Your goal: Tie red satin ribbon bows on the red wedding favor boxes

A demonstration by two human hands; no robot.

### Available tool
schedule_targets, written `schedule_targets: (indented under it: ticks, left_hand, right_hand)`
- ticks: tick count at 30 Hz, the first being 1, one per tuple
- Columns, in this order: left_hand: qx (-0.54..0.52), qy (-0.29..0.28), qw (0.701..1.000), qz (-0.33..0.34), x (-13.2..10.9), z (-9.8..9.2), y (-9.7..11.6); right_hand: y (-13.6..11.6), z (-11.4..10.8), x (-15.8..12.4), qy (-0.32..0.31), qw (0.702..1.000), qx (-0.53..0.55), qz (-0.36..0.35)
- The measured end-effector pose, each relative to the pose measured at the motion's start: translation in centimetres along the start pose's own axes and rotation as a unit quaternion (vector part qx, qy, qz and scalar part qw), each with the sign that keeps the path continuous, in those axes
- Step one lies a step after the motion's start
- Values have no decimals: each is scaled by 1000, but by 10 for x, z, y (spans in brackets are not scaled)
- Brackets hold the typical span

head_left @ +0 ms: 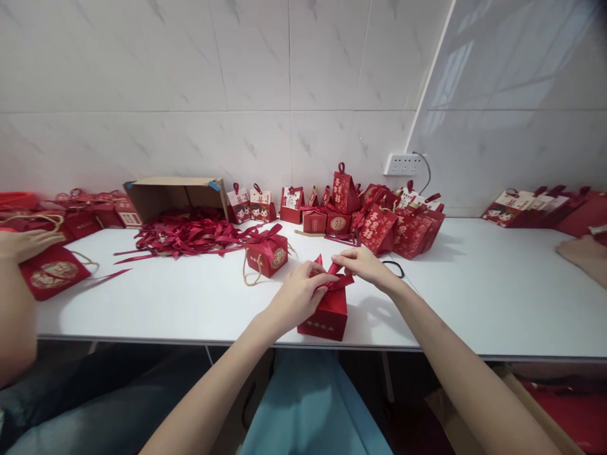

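Observation:
A small red gift box [327, 314] stands near the front edge of the white table [474, 297]. A red ribbon [337, 278] sits on top of it. My left hand [298, 296] pinches the ribbon from the left, fingers closed on it. My right hand [363, 265] pinches the ribbon's other end from the right. Behind, a finished red box with a bow and cord handle [267, 252] rests on the table.
A heap of loose red ribbons [183, 235] lies before an open cardboard box [175, 196]. Several red gift boxes [379, 221] crowd the wall, more at the far right [535, 205]. Another person's hand [26, 243] rests at the left by red bags [53, 273].

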State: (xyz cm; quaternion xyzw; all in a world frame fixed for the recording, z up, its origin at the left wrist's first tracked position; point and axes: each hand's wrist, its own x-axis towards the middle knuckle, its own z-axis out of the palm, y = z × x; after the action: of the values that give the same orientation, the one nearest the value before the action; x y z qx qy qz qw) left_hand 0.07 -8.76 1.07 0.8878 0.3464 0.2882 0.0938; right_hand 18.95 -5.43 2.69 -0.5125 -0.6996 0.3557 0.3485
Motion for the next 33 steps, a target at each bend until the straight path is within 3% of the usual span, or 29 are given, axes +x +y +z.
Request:
schedule_targets:
  ticks: [5, 10, 13, 19, 22, 24, 27, 30, 33]
  left_hand:
    - [1, -37, 999, 5, -1, -2, 0]
    - [-73, -57, 995, -24, 0, -4, 1]
    - [-102, -59, 993, -20, 1, -5, -1]
    - [-163, -73, 984, 19, 2, -13, -13]
    - [-181, -13, 983, 14, -1, -13, -15]
    - [-164, 89, 982, -17, -8, -6, -11]
    - [-82, 225, 969, -66, -24, 15, 4]
    - [13, 232, 967, -101, -41, 37, 21]
    - [3, 218, 967, -134, -52, 47, 20]
  right_hand:
    - [10, 4, 11, 6, 999, 28, 42]
    - [30, 17, 11, -77, 963, 215, 141]
    - [41, 28, 7, -99, 952, 243, 160]
    - [48, 27, -3, -55, 949, 259, 169]
    - [44, 19, -7, 27, 946, 279, 165]
    - [40, 17, -11, 63, 939, 301, 153]
    - [33, 18, -20, 52, 944, 301, 123]
    - [28, 21, -29, 24, 964, 246, 98]
    - [28, 24, -38, 22, 975, 205, 83]
